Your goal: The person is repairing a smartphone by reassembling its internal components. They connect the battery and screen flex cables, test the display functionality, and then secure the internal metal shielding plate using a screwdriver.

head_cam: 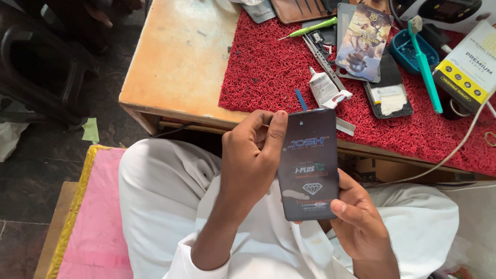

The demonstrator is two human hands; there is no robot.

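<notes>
Above the lap, just in front of the worktop (175,62) edge, a thin dark phone screen panel (308,165) sits between both hands — the left hand (250,160) clamped on its left edge with the thumb over the top corner, the right hand (356,217) closed under its lower right corner. It looks light, stiff, glossy and likely brittle — best held by the long edges, never flexed or pressed on the face.

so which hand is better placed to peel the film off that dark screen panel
Probably the left hand: its fingers already pinch the dark screen panel near its top edge, while the right hand cradles it from below.
</notes>
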